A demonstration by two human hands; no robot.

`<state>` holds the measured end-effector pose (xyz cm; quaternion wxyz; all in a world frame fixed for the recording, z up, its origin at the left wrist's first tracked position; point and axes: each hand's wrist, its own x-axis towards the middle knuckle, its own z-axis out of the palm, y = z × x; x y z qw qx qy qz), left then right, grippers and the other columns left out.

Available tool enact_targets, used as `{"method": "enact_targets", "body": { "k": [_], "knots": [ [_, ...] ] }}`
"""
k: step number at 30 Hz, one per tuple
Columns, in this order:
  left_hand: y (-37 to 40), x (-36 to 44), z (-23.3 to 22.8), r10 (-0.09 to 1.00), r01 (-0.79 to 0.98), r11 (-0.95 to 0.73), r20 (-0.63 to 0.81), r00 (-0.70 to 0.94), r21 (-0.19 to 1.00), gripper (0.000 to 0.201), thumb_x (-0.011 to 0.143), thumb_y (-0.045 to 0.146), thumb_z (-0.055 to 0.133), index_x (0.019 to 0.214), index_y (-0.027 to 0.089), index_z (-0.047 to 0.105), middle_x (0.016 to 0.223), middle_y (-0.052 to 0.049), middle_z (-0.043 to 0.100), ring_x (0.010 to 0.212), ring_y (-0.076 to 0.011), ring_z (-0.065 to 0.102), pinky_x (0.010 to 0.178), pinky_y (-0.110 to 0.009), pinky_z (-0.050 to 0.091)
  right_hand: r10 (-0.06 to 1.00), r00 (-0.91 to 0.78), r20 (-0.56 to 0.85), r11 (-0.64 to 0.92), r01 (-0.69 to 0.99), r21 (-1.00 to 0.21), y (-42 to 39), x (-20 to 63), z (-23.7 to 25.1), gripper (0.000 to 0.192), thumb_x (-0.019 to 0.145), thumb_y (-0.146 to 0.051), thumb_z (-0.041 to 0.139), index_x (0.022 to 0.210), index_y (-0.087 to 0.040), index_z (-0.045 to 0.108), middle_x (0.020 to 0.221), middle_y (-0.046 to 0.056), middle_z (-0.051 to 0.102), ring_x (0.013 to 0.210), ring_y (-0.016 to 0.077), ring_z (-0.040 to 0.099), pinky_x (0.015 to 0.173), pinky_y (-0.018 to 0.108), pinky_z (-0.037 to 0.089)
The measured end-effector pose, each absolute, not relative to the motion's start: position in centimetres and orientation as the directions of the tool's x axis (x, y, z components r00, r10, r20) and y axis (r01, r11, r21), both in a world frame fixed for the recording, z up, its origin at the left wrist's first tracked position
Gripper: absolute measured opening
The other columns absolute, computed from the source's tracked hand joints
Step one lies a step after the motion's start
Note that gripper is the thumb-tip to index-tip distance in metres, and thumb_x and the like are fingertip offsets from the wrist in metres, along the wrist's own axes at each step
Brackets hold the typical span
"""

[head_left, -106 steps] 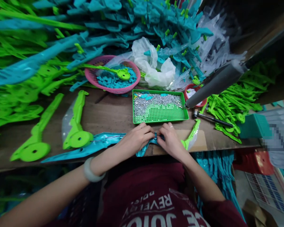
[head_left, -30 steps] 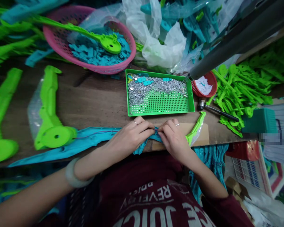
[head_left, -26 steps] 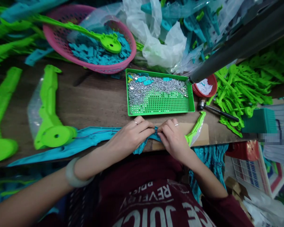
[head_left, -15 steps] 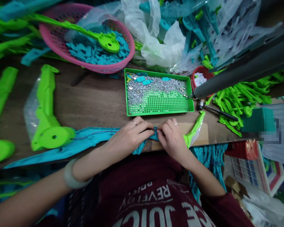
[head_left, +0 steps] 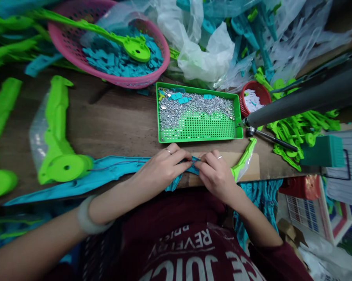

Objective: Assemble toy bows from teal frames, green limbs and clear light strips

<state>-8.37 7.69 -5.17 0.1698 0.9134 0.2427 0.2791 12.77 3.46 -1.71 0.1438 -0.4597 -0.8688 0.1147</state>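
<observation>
A long blue plastic shell [head_left: 117, 168] lies along the table's front edge, with a thin dark wire [head_left: 129, 161] running in it. Its left part lies against a round bright-green plastic part [head_left: 67, 168]. My left hand [head_left: 167, 166] rests over the shell's right part, thumb and forefinger pinched together. Close by on the right, my right hand [head_left: 215, 173] is pinched too, its fingertips almost meeting the left ones over the blue plastic. What sits between the fingertips is too small to make out. A curved green piece [head_left: 243, 160] sticks out beyond my right hand.
Ahead stands a green perforated tray [head_left: 199, 139] of small screws. Behind it are a pink basket [head_left: 129, 81] of blue pieces and a red basket [head_left: 256, 88] of white bits. A hammer [head_left: 274, 139] and a grey metal pole [head_left: 295, 91] are at right; cardboard [head_left: 253, 168] lies beneath.
My right hand's fingers have shifted slightly right and down while still pinched. My left hand keeps nearly the same place. The whole view has moved a little.
</observation>
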Motion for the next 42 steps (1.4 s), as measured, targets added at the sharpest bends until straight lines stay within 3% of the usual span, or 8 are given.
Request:
{"method": "enact_targets", "body": {
  "k": [12,20,29,37,42],
  "knots": [
    [7.4,-8.2,-5.3,0.552,0.397,-0.817,0.367,0.748,0.419,0.027,0.103,0.016,0.044,0.101,0.011,0.07,0.101,-0.011,0.067,0.092,-0.0231,0.053,0.074,-0.035,0.049,0.903,-0.428,0.034,0.403,0.818,-0.411,2.8,12.2,-1.2,0.028,0.099,-0.009,0.044,0.103,-0.013,0.072,0.091,0.01,0.055,0.089,0.0231,0.045,0.075,0.037,0.046],
    [7.3,-8.2,-5.7,0.559,0.388,-0.807,0.363,0.746,0.445,0.025,0.103,0.017,0.045,0.104,0.012,0.069,0.103,-0.01,0.066,0.094,-0.0233,0.05,0.077,-0.035,0.048,0.901,-0.414,0.131,0.425,0.78,-0.46,2.5,12.7,-1.8,0.029,0.1,-0.012,0.045,0.108,-0.016,0.072,0.09,0.008,0.056,0.086,0.0214,0.047,0.074,0.036,0.046],
    [7.3,-8.0,-6.0,0.565,0.376,-0.8,0.378,0.733,0.467,0.02,0.1,0.013,0.049,0.103,0.011,0.069,0.103,-0.011,0.065,0.096,-0.0239,0.048,0.08,-0.034,0.048,0.942,-0.321,0.094,0.318,0.775,-0.546,2.1,12.2,-2.0,0.029,0.099,-0.011,0.045,0.108,-0.021,0.071,0.09,0.006,0.055,0.09,0.0213,0.05,0.08,0.038,0.046],
    [7.2,-8.0,-5.9,0.564,0.402,-0.799,0.326,0.758,0.447,0.021,0.101,0.015,0.047,0.097,0.012,0.067,0.103,-0.011,0.064,0.098,-0.0242,0.05,0.08,-0.035,0.049,0.963,-0.239,0.123,0.267,0.805,-0.53,1.5,11.3,-2.6,0.027,0.098,-0.009,0.046,0.102,-0.019,0.07,0.088,0.005,0.052,0.088,0.0204,0.049,0.079,0.036,0.046],
    [7.3,-7.9,-5.6,0.57,0.429,-0.794,0.28,0.773,0.431,0.019,0.098,0.009,0.049,0.093,0.014,0.067,0.106,-0.01,0.064,0.1,-0.0243,0.051,0.08,-0.036,0.05,0.961,-0.271,0.044,0.253,0.811,-0.527,1.9,11.6,-2.1,0.029,0.099,-0.011,0.044,0.104,-0.02,0.072,0.09,0.006,0.052,0.09,0.0217,0.05,0.082,0.038,0.047]
  ]
}}
